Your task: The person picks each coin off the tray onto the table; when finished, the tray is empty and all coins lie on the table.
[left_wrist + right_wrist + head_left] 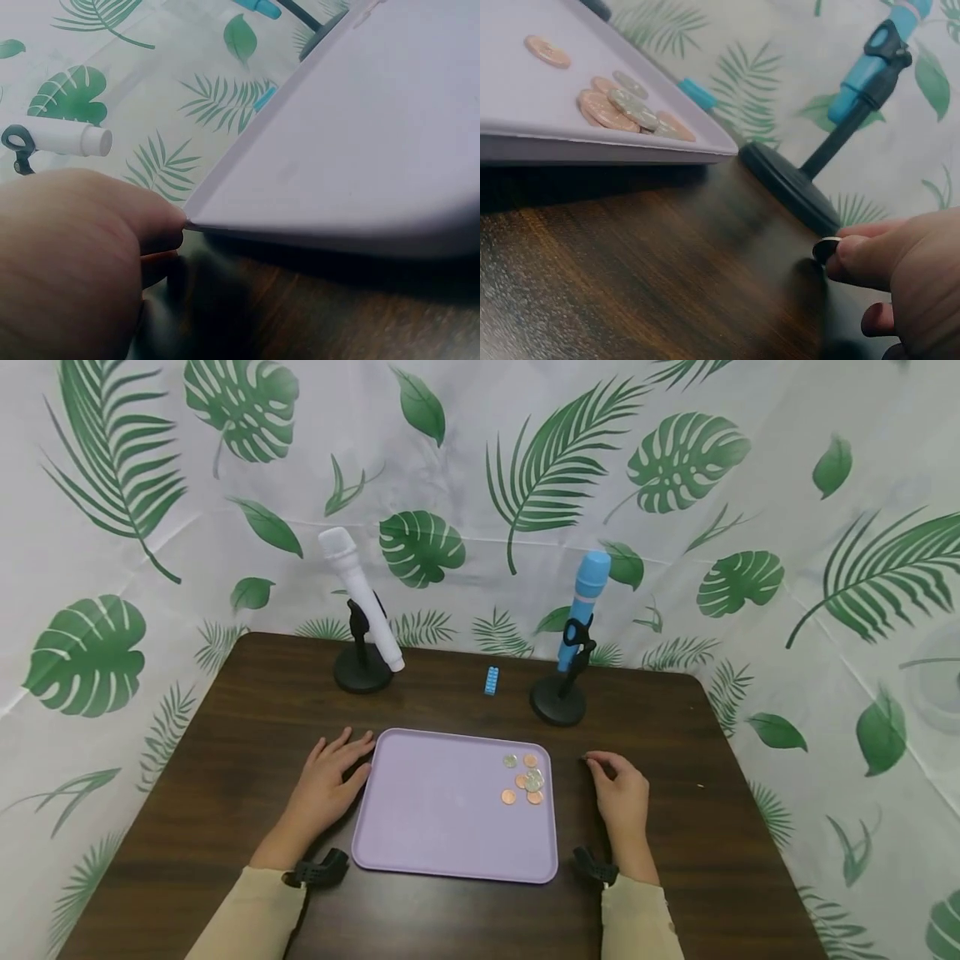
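Observation:
My right hand point(624, 795) pinches a coin point(825, 250) between thumb and fingertips, low over the table just right of the lilac tray point(435, 810). The coin looks dark on its face in the right wrist view. Several copper and silver coins point(533, 780) lie inside the tray, bunched toward its right side, some overlapping. On the left, my left hand point(322, 791) rests with fingers spread on the table, its thumb right at the tray's left edge. From the left wrist view the thumb point(161, 217) meets the tray rim.
Behind the tray stand a white microphone point(363, 593) and a blue microphone point(585, 597), each on a black stand. Between them lies a small blue block point(491, 681). The dark wooden table point(720, 877) backs onto a leaf-patterned cloth point(465, 460).

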`<act>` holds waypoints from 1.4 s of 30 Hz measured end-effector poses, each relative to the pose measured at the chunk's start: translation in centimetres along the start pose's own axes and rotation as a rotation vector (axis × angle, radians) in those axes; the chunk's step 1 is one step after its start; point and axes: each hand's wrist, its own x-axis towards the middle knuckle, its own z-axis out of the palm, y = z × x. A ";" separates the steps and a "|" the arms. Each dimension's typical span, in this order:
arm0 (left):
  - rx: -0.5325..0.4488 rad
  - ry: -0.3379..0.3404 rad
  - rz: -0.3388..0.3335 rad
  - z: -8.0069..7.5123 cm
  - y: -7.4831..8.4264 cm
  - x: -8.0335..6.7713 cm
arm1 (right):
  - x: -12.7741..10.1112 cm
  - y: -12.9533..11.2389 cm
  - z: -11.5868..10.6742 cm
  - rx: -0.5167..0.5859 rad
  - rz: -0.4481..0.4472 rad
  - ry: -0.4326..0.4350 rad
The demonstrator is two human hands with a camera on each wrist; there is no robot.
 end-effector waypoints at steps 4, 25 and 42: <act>0.002 -0.004 -0.010 0.0 0.1 -0.1 | 0.0 -0.1 0.2 -0.026 -0.032 0.010; 0.021 0.006 0.013 -0.2 0.0 0.0 | -0.7 -0.5 0.6 0.081 -0.019 -0.020; 0.031 0.006 0.026 -0.2 0.2 -0.2 | -3.6 -3.4 2.0 0.130 -0.267 -0.355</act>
